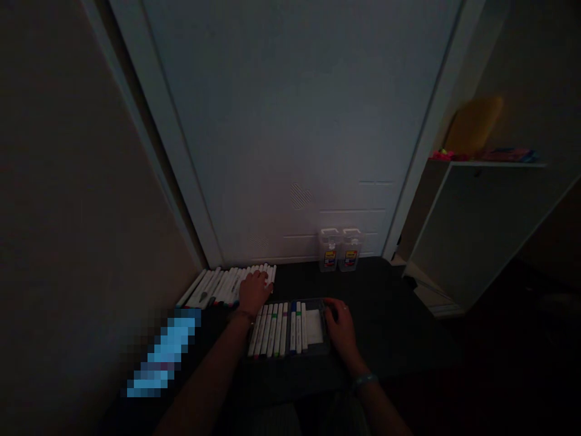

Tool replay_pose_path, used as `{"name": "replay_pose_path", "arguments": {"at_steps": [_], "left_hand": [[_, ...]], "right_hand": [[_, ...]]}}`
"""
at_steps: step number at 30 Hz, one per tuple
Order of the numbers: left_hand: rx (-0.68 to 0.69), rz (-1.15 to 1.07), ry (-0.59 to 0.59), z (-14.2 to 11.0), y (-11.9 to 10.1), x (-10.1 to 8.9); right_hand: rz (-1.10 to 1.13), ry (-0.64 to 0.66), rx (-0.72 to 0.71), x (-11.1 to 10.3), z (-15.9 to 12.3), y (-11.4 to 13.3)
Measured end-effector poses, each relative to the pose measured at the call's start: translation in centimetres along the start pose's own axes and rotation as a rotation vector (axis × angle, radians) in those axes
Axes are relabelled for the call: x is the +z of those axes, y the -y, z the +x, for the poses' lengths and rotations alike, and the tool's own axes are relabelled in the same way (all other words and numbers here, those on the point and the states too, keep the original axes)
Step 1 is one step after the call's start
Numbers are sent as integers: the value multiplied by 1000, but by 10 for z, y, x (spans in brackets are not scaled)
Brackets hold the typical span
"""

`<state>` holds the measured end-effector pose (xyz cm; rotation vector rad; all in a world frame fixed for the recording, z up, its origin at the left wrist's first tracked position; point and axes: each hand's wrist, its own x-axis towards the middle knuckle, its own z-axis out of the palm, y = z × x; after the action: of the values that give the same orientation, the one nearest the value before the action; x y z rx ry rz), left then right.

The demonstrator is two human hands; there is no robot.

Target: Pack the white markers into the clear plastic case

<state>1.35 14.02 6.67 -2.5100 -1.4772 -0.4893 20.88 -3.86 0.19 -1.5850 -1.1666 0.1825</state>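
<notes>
My left hand [255, 289] lies over the right end of a row of white markers [227, 284] at the back left of the table. Its fingers are slightly spread and bent down on the markers; no marker stands out as lifted. In front of me is a dark marker case [318, 350] holding two groups of white markers [275, 330], some with green or blue bands. A pale bare patch shows in the case's right section. My right hand [340, 324] grips the right side of this case, fingers at its far corner and thumb near the edge.
Two clear plastic boxes [329, 251] with colored labels stand at the table's back edge against a white door [290, 121]. A glowing, pixelated screen [166, 351] lies at the left. To the right is a cabinet [472, 230] with a yellow object [474, 127] on top. The room is dim.
</notes>
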Motion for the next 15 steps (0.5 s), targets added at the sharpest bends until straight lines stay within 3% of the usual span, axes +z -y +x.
{"name": "replay_pose_path", "arguments": {"at_steps": [4,15], "left_hand": [[29,15,10,6,7,12],[118,37,26,7,-6,25]], "right_hand": [[30,-15,12,0,1,-1],[36,-21,22,2,1,-2]]}}
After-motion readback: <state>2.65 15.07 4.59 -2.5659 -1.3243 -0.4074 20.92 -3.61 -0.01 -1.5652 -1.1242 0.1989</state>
